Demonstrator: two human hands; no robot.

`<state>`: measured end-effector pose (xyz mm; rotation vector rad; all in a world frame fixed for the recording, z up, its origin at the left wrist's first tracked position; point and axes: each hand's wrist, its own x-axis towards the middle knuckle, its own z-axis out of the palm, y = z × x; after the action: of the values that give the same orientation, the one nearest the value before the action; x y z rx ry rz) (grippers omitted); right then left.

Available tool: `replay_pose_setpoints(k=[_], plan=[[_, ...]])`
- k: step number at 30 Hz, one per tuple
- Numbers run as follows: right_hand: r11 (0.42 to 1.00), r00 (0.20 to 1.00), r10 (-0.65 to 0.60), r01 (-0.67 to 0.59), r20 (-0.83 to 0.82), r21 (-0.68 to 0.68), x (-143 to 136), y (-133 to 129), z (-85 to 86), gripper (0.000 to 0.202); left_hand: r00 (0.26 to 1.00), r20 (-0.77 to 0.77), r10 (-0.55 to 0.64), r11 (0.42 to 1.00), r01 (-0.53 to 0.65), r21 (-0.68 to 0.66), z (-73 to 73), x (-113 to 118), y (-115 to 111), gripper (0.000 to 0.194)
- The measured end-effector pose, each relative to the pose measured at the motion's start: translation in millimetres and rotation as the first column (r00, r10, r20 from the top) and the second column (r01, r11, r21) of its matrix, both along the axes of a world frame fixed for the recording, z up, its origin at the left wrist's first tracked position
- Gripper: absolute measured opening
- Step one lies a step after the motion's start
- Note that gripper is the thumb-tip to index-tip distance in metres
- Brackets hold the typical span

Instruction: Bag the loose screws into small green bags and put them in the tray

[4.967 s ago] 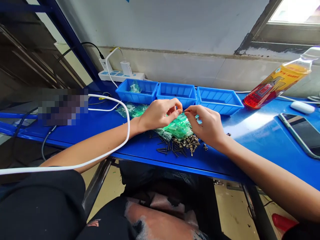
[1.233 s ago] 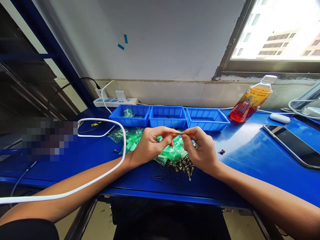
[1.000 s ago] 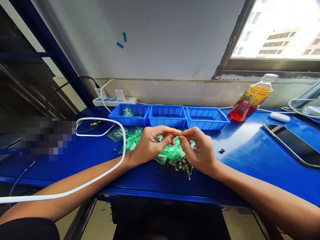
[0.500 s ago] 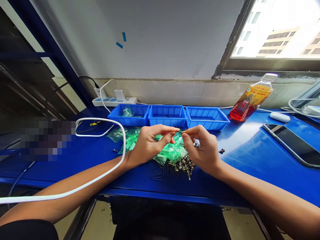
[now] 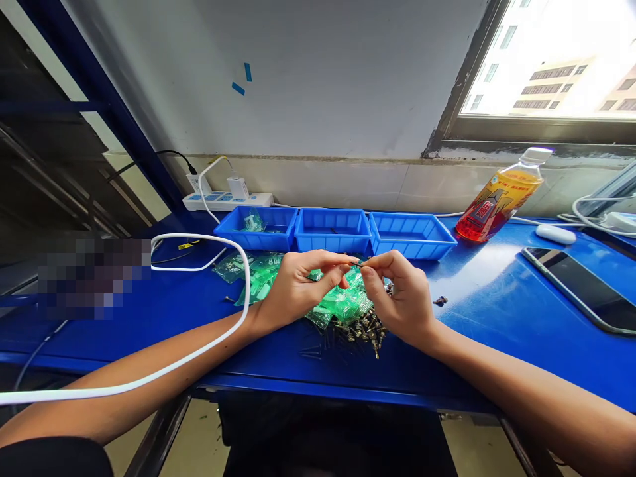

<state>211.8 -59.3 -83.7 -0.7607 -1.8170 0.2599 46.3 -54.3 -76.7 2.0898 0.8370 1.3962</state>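
A small dark screw (image 5: pixel 356 264) spans the gap between my hands, its thread showing. My left hand (image 5: pixel 302 281) pinches one end between thumb and fingertips, and my right hand (image 5: pixel 403 295) pinches the other. Below them lie green-tinted clear plastic packets (image 5: pixel 342 301). In front of the packets is a heap of brassy metal fittings (image 5: pixel 365 329), with loose dark screws (image 5: pixel 312 351) at its left. One separate fitting (image 5: pixel 440 301) lies to the right of my right hand.
Three blue bins stand behind my hands: the left bin (image 5: pixel 231 228) holds clear packets, then the middle bin (image 5: pixel 332 240) and right bin (image 5: pixel 415 246). A drink bottle (image 5: pixel 489 205) and phone (image 5: pixel 581 285) are at right. A white cable (image 5: pixel 199 351) loops across my left forearm.
Both hands stay almost in place, with the screw still pinched between them. My left fingertips have dipped very slightly.
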Motion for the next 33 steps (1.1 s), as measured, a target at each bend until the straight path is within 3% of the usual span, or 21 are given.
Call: replay_pose_setpoints(k=[15,23,33], plan=[[0.998,0.998,0.052,-0.052,0.019,0.030,-1.1,-1.5,-0.8,0.008,0.996,0.037,-0.081,0.996,0.082,-0.028,-0.4,2.2,-1.4,0.017],[0.997,0.999,-0.033,0.034,-0.010,0.064,-0.2,-2.6,1.6,0.009,0.996,0.091,0.000,1.000,0.001,-0.007,2.2,1.5,-3.4,0.015],[0.996,0.998,-0.068,0.068,0.001,0.054,-0.3,-2.3,1.1,0.010,0.997,0.070,-0.017,1.000,0.019,-0.025,1.3,1.6,-2.7,0.016]])
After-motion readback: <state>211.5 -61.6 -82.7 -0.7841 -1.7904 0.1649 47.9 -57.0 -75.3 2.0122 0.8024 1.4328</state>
